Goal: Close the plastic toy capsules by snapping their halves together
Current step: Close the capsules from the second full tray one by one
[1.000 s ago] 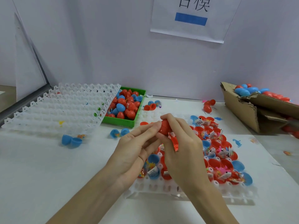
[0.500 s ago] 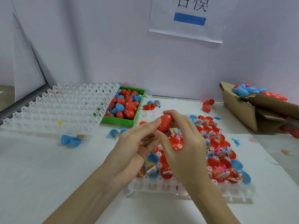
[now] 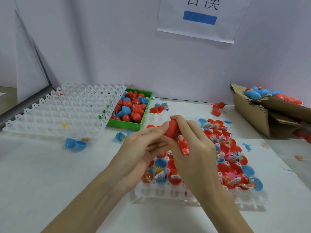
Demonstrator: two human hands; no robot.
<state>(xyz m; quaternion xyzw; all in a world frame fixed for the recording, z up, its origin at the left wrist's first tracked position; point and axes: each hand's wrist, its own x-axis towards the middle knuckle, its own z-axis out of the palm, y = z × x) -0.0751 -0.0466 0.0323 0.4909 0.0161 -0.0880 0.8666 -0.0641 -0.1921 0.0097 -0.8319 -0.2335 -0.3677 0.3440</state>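
A white table point(image 3: 42, 174) fills the lower view, backed by a pale wall with a paper sign point(image 3: 200, 17) stuck to it. At the left lies a large empty white grid tray point(image 3: 67, 108), tilted and overlapping the edge of a green bin point(image 3: 133, 126) heaped with closed red and blue capsules. A torn cardboard box point(image 3: 255, 113) at the right edge also holds red and blue capsules. In front of the person sits a second white tray point(image 3: 202, 197), its cells stocked with open red and blue capsule halves point(image 3: 223, 168) carrying small toys and paper slips. Above that tray both hands meet: the left hand point(image 3: 141, 153) pinches a red capsule point(image 3: 171, 128) from the left with thumb and forefinger, and the right hand point(image 3: 196, 148) curls over it from the right, fingers clamped on its far end. A second red half shows just below the right fingers. 2 joined blue halves point(image 3: 75, 144) lie loose on the table near the empty tray's front edge.
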